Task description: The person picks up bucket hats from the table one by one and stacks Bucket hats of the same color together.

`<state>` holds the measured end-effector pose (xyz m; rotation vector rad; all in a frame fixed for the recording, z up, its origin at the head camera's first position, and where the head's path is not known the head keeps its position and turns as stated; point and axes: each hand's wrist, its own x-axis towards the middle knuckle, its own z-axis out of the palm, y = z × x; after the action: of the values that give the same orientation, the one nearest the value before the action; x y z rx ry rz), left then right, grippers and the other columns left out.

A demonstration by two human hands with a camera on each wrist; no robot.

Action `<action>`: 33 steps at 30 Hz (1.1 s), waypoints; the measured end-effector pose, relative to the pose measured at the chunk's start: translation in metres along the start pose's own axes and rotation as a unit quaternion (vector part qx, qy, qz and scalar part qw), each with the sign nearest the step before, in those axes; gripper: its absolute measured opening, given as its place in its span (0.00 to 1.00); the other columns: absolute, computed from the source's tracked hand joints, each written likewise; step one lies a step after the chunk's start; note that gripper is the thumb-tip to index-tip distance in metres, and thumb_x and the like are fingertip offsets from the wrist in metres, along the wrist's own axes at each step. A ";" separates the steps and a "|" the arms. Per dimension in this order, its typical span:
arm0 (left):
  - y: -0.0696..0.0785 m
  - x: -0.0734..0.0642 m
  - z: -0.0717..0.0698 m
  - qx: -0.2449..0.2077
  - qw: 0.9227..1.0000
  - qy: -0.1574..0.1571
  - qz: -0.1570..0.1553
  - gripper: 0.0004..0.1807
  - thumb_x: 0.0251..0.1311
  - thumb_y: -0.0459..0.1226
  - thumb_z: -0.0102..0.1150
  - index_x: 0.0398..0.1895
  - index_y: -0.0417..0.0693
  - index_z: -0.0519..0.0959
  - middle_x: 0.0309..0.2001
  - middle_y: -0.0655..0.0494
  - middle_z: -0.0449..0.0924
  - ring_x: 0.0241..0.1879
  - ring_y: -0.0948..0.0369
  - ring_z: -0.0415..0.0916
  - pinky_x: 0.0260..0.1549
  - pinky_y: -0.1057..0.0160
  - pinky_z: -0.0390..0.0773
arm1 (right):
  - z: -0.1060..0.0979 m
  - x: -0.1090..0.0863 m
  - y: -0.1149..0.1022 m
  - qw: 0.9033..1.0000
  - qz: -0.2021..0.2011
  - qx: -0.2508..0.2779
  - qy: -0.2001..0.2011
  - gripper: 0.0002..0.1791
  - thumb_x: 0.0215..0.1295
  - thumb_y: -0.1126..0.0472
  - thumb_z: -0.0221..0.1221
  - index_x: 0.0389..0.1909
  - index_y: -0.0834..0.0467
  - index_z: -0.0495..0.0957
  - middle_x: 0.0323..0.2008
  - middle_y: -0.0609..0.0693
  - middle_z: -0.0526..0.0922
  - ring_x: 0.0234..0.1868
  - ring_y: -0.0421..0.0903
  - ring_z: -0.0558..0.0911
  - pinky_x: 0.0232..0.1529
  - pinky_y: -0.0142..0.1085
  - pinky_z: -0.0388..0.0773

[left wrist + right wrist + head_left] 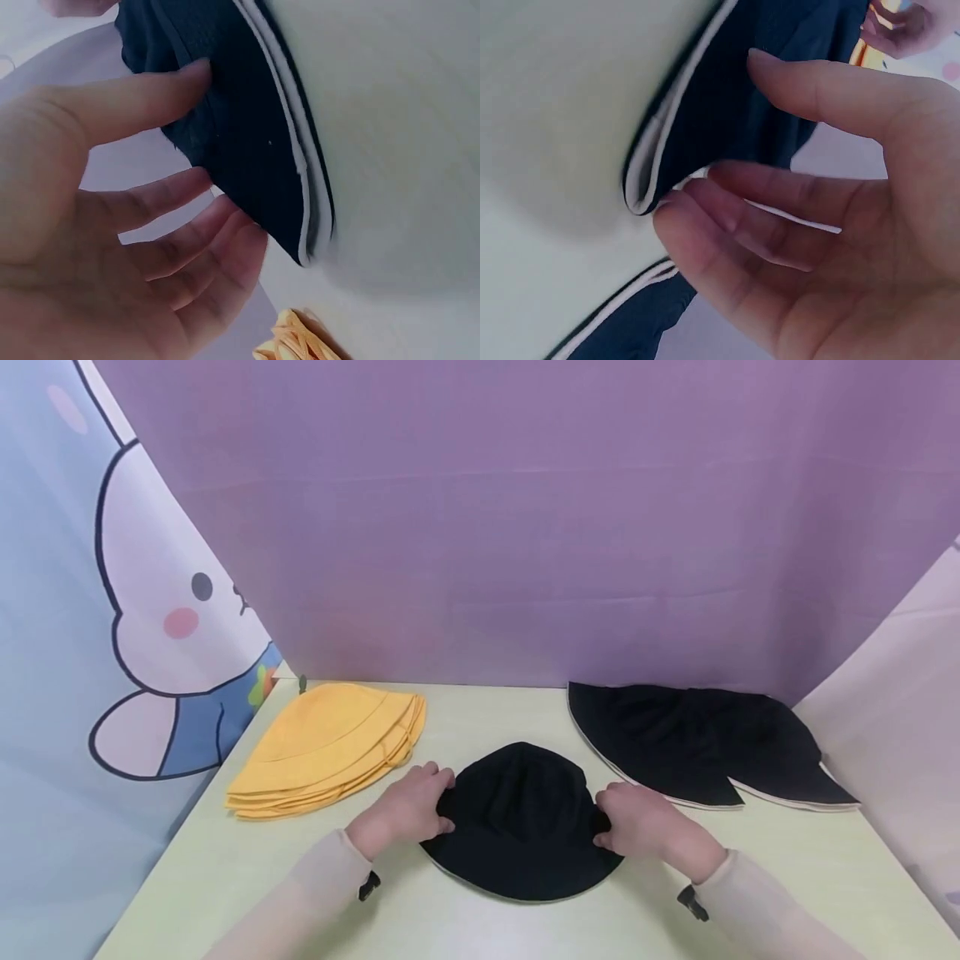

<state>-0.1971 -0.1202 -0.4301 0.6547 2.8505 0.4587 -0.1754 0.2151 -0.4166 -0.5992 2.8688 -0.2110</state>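
A black bucket hat [521,827] with a pale edge lies flattened near the front middle of the table, crown pointing away. At its left side, my left hand [408,806] pinches it, thumb on top and fingers at the edge. My right hand [645,827] grips the opposite side the same way. The left wrist view shows the folded brim [262,135] in two layers with white trim, the thumb pressing on the dark cloth. In the right wrist view the hat's brim [682,112] curves between thumb and fingers.
A stack of yellow hats [330,747] lies at the back left. More black hats [697,743] lie overlapping at the back right, close to my right hand. A purple cloth [525,527] hangs behind the pale table [480,935], with a rabbit-print curtain [150,610] on the left.
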 end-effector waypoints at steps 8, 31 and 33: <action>0.009 -0.002 0.007 0.064 0.998 -0.010 -0.008 0.25 0.53 0.43 0.77 0.50 0.42 0.78 0.40 0.52 0.71 0.40 0.53 0.70 0.35 0.52 0.76 | 0.004 0.000 -0.002 1.000 -0.009 -0.024 0.016 0.18 0.48 0.56 0.75 0.29 0.59 0.77 0.28 0.48 0.75 0.29 0.47 0.75 0.34 0.46 0.75; 0.042 0.012 0.006 0.147 0.986 -0.044 -0.058 0.25 0.53 0.42 0.78 0.50 0.44 0.76 0.43 0.50 0.72 0.45 0.51 0.71 0.38 0.50 0.78 | -0.050 -0.031 0.143 0.988 0.140 0.044 0.045 0.09 0.64 0.56 0.64 0.32 0.59 0.80 0.32 0.54 0.81 0.30 0.52 0.79 0.31 0.51 0.76; 0.042 0.012 0.006 0.150 0.986 -0.047 -0.056 0.26 0.53 0.42 0.77 0.50 0.44 0.76 0.43 0.50 0.72 0.45 0.51 0.71 0.39 0.50 0.78 | -0.052 -0.037 0.155 0.984 0.168 0.050 0.034 0.15 0.64 0.52 0.64 0.35 0.62 0.80 0.34 0.58 0.82 0.33 0.57 0.81 0.34 0.56 0.76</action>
<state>-0.1896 -0.0769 -0.4228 0.5404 2.8715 -0.0212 -0.2135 0.3762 -0.3876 -0.0875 2.9455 -0.3231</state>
